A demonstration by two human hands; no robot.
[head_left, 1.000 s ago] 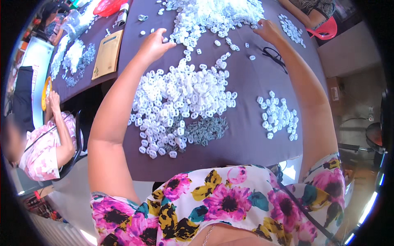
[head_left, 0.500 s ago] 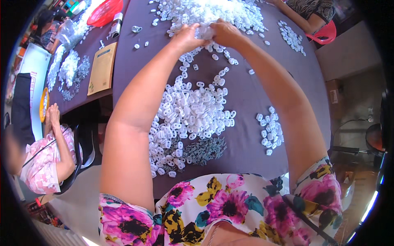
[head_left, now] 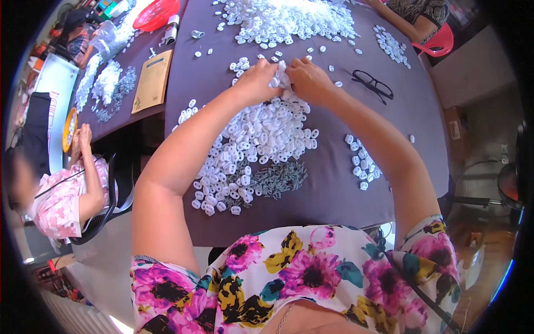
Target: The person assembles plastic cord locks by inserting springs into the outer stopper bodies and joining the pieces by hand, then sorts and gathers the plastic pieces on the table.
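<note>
My left hand (head_left: 257,81) and my right hand (head_left: 309,80) are cupped toward each other over the middle of the table. Between them is a clump of small white oval plastic pieces (head_left: 282,78), each with two holes. My fingers curl round this clump, and their tips are partly hidden. Right below my hands spreads a near heap of the same white pieces (head_left: 264,131). A small pile of grey screws (head_left: 280,181) lies against its lower edge. Farther off, a larger heap of white pieces (head_left: 295,21) covers the far part of the table.
Black-framed glasses (head_left: 372,86) lie right of my right hand. A small group of white pieces (head_left: 362,164) sits inside my right forearm, another (head_left: 391,44) far right. A brown envelope (head_left: 152,81) rests on the left table. One person (head_left: 72,189) sits left, another (head_left: 414,22) far right.
Both hands have drawn back from the far heap toward me, bringing a clump of white pieces to the near heap. The glasses, hidden before, now show beyond my right forearm.
</note>
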